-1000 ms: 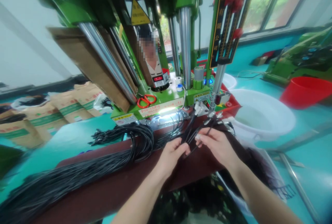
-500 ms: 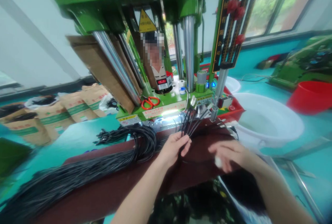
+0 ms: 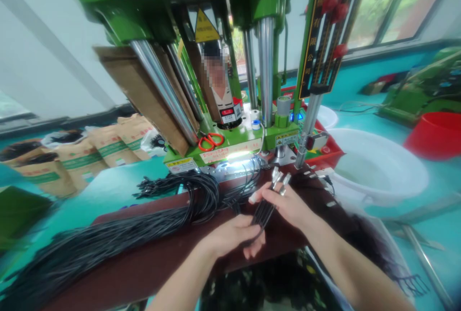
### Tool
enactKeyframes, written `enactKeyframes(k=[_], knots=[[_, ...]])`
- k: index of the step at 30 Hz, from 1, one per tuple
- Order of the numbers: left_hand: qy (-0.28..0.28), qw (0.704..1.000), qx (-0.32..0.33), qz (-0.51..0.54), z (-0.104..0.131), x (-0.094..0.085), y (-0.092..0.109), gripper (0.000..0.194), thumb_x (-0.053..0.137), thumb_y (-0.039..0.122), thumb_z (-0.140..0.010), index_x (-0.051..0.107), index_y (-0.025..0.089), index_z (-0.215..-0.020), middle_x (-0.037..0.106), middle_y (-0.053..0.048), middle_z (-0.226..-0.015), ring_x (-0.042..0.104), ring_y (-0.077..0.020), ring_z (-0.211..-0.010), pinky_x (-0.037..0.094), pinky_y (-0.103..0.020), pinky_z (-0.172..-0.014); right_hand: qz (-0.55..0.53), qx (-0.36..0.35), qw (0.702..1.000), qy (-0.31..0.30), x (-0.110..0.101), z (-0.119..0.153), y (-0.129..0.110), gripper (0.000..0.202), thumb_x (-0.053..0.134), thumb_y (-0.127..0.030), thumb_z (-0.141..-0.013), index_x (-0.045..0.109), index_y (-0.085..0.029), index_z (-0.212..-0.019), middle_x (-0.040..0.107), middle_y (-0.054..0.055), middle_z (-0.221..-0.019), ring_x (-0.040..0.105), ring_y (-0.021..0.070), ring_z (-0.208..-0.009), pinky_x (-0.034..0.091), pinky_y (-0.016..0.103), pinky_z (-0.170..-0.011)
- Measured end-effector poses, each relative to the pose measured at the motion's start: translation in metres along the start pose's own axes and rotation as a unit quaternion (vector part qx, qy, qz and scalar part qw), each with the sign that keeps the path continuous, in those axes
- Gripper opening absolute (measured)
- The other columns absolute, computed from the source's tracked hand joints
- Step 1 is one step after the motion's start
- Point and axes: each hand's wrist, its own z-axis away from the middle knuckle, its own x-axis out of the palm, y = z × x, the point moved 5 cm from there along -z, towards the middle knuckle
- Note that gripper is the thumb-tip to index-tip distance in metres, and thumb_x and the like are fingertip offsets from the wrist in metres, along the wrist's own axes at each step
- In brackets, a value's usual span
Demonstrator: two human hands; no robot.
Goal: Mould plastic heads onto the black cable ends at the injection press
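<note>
A small bunch of black cables [image 3: 263, 214] with pale metallic plug ends [image 3: 280, 180] is held between both hands above the brown bench top. My left hand [image 3: 236, 235] is closed around the lower part of the bunch. Near the plug ends, my right hand [image 3: 290, 204] grips the upper part, fingers around it. To the left, a large bundle of black cables [image 3: 108, 234] lies along the bench, with a looped coil [image 3: 205, 191] at its far end. More thin black cables lie just beyond my hands, by the machine's lit front.
A green press machine [image 3: 234, 145] stands behind the bench [image 3: 144, 265], with orange-handled scissors [image 3: 211, 142] on its base. Paper sacks [image 3: 81, 164] stand at left. On the right are a red tray [image 3: 333, 150], a white tub [image 3: 382, 162] and a red bucket [image 3: 435, 135].
My left hand has drawn the cable bunch down toward me. My right hand has moved left and closed on the bunch near its plug ends.
</note>
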Motion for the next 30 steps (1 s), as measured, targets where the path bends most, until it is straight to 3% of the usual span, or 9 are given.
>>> enactKeyframes(k=[4, 7, 9, 12, 16, 19, 21, 24, 30], knots=[[-0.033, 0.995, -0.006, 0.09, -0.001, 0.009, 0.002, 0.035, 0.066, 0.038, -0.069, 0.057, 0.01, -0.089, 0.063, -0.008, -0.072, 0.061, -0.0153, -0.061, 0.047, -0.027, -0.06, 0.05, 0.059, 0.997, 0.015, 0.008, 0.017, 0.023, 0.023, 0.061, -0.037, -0.077, 0.069, -0.017, -0.086, 0.07, 0.006, -0.085, 0.065, 0.0204, -0.08, 0.05, 0.035, -0.075], [0.056, 0.989, 0.045, 0.13, -0.018, 0.018, 0.007, 0.035, 0.066, 0.041, -0.068, 0.055, 0.012, -0.084, 0.059, -0.002, -0.061, 0.052, -0.0088, -0.043, 0.038, -0.019, -0.041, 0.013, 0.124, 0.992, 0.029, 0.0, 0.024, 0.037, 0.033, 0.06, -0.04, -0.077, 0.066, -0.019, -0.102, 0.07, 0.007, -0.087, 0.066, 0.0202, -0.07, 0.052, 0.031, -0.058], [0.093, 0.988, 0.052, 0.115, -0.029, 0.025, 0.007, 0.034, 0.062, 0.044, -0.071, 0.054, 0.012, -0.079, 0.05, 0.003, -0.047, 0.038, -0.0042, -0.031, 0.025, -0.016, -0.032, -0.041, 0.115, 0.992, 0.037, -0.014, 0.021, 0.032, 0.037, 0.059, -0.04, -0.078, 0.061, -0.022, -0.111, 0.067, 0.009, -0.103, 0.065, 0.0223, -0.086, 0.052, 0.033, -0.067], [0.085, 0.993, 0.028, 0.08, -0.04, 0.034, 0.004, 0.033, 0.059, 0.045, -0.072, 0.054, 0.012, -0.075, 0.044, 0.005, -0.04, 0.031, -0.0033, -0.028, 0.018, -0.016, -0.029, -0.074, 0.036, 0.996, 0.034, -0.039, 0.009, 0.001, 0.039, 0.054, -0.041, -0.081, 0.056, -0.027, -0.118, 0.055, 0.005, -0.125, 0.05, 0.0221, -0.114, 0.041, 0.039, -0.094], [0.095, 0.995, -0.001, 0.039, -0.052, 0.033, 0.006, 0.033, 0.055, 0.045, -0.073, 0.053, 0.013, -0.071, 0.048, 0.003, -0.041, 0.036, -0.005, -0.028, 0.024, -0.016, -0.029, 0.154, 0.07, 0.984, -0.053, -0.049, -0.006, -0.025, 0.031, 0.046, -0.039, -0.086, 0.065, -0.027, -0.107, 0.061, 0.002, -0.117, 0.049, 0.0212, -0.115, 0.028, 0.04, -0.103], [0.092, 0.995, 0.001, 0.048, -0.067, 0.034, 0.01, 0.03, 0.054, 0.043, -0.073, 0.051, 0.014, -0.072, 0.05, 0.002, -0.045, 0.04, -0.0063, -0.03, 0.029, -0.017, -0.03, 0.289, 0.112, 0.945, -0.103, -0.052, -0.012, -0.023, 0.031, 0.045, -0.04, -0.086, 0.068, -0.028, -0.102, 0.063, 0.0, -0.113, 0.05, 0.0232, -0.112, 0.024, 0.043, -0.105], [0.096, 0.994, 0.018, 0.052, -0.078, 0.036, 0.012, 0.028, 0.055, 0.042, -0.074, 0.049, 0.014, -0.073, 0.05, 0.003, -0.047, 0.041, -0.0059, -0.032, 0.029, -0.017, -0.031, 0.275, 0.126, 0.947, -0.111, -0.055, -0.014, -0.016, 0.032, 0.046, -0.042, -0.085, 0.065, -0.029, -0.106, 0.061, 0.0, -0.116, 0.05, 0.023, -0.113, 0.026, 0.043, -0.104], [0.117, 0.992, 0.028, 0.05, -0.092, 0.037, 0.007, 0.026, 0.055, 0.04, -0.074, 0.046, 0.016, -0.073, 0.049, 0.004, -0.049, 0.039, -0.005, -0.032, 0.027, -0.017, -0.032, 0.213, 0.143, 0.963, -0.08, -0.059, -0.014, -0.006, 0.035, 0.046, -0.042, -0.085, 0.06, -0.028, -0.114, 0.059, 0.002, -0.119, 0.05, 0.0217, -0.114, 0.03, 0.043, -0.101], [0.103, 0.98, 0.02, 0.168, -0.098, 0.031, 0.003, 0.036, 0.065, 0.042, -0.066, 0.04, 0.018, -0.074, 0.043, 0.007, -0.049, 0.034, -0.0029, -0.035, 0.019, -0.015, -0.034, 0.245, 0.138, 0.96, -0.005, -0.067, -0.028, 0.006, 0.039, 0.046, -0.047, -0.084, 0.067, -0.021, -0.103, 0.067, 0.007, -0.104, 0.057, 0.0246, -0.103, 0.035, 0.043, -0.096]])
